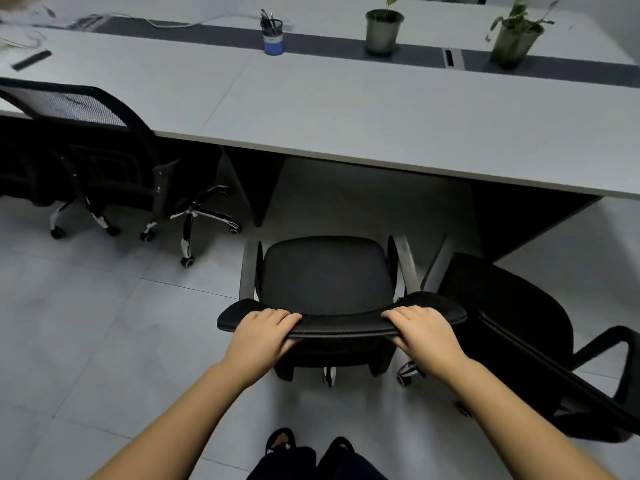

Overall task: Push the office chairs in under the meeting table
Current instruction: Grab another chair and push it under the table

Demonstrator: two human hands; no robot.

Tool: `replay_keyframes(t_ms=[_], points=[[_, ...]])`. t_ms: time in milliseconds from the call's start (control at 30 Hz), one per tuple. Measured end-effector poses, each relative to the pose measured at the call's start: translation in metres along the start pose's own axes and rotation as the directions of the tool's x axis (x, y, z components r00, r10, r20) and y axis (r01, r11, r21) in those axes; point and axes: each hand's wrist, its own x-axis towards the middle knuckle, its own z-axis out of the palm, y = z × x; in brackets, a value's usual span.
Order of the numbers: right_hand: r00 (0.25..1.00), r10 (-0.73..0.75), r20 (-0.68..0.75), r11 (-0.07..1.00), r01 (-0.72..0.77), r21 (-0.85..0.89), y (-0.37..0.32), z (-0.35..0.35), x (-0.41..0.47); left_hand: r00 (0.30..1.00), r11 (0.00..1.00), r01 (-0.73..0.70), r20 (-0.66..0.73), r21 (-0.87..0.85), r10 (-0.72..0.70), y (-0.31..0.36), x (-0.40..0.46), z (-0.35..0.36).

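A black office chair (325, 271) stands on the floor in front of me, its seat facing the long grey meeting table (346, 112) and a little short of the table's edge. My left hand (263, 336) grips the left part of the chair's backrest top. My right hand (424, 336) grips the right part of the same top edge. A second black chair (512, 317) stands close on the right, turned at an angle, out from the table. At the left a mesh-backed chair (79, 133) sits tucked in against the table.
On the table stand a blue pen holder (273, 34), two potted plants (383, 29) (516, 36), cables and a dark remote-like bar (32, 59). A table leg panel (242, 181) drops left of the knee gap. The floor is grey tile. My feet show at the bottom.
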Motion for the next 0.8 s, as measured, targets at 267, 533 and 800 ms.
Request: replay_keyframes(t_ms=[267,533,800], points=[[0.994,-0.067,-0.087,0.996,0.063,-0.057,0.009,0.008,0.042,0.997,0.995,-0.075,-0.016,0.071,0.076,-0.038,0.036,-0.003],[0.994,-0.028,-0.105,0.998,0.022,-0.055,0.008,0.006,0.13,0.996,0.994,-0.065,0.072,0.084,0.059,-0.11,0.105,-0.015],[0.997,0.039,-0.073,0.994,-0.046,-0.098,0.019,0.007,0.226,0.988,0.988,-0.133,0.089,0.082,0.126,-0.191,0.19,-0.014]])
